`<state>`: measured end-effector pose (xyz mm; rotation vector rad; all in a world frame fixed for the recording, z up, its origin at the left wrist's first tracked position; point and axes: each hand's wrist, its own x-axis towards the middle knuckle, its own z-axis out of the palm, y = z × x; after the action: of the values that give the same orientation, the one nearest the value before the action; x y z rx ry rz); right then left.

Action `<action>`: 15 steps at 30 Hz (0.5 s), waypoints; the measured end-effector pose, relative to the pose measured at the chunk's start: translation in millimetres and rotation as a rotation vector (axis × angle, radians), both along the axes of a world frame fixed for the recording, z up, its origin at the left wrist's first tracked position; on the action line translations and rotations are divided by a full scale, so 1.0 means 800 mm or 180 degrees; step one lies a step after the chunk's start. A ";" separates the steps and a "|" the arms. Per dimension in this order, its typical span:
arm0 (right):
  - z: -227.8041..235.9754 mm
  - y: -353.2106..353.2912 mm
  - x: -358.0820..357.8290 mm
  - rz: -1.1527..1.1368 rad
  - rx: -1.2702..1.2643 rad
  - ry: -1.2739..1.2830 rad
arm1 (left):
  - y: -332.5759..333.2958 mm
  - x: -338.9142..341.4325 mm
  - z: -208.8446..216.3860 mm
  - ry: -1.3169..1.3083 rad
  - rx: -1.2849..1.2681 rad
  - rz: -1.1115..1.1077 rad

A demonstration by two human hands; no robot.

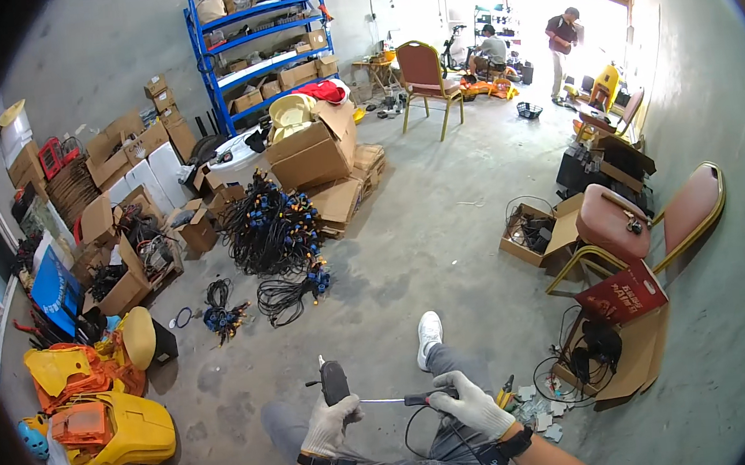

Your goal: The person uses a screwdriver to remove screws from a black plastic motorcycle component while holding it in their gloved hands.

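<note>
Btwn hands (pixel 329 426) (pixel 475 406): slim tool (pixel 415 400) horiz., tip L

Doorway (pixel 534 7) glares white (picture edges bend)

Cluttered workshop; loaded blue shelving (pixel 265 35), cardboard boxes (pixel 308 157), heaped black cables (pixel 268 228), grey floor (pixel 426 237)

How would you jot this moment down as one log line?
left hand: holding dark device | right hand: holding screwdriver, pointing toward left hand | screwdriver touching device: unclear | ahead, leftward: black cable pile
</note>
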<state>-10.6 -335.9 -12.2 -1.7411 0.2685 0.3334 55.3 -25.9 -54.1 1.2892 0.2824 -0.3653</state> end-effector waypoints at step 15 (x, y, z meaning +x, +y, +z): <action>-0.008 0.080 0.045 0.0389 -0.0422 0.0348 | 0.086 0.035 -0.086 0.0504 -0.0250 -0.0350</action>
<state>25.6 -271.6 -18.5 -1.8772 0.2686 0.5105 83.0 42.8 -123.1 1.2033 0.3283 -0.5685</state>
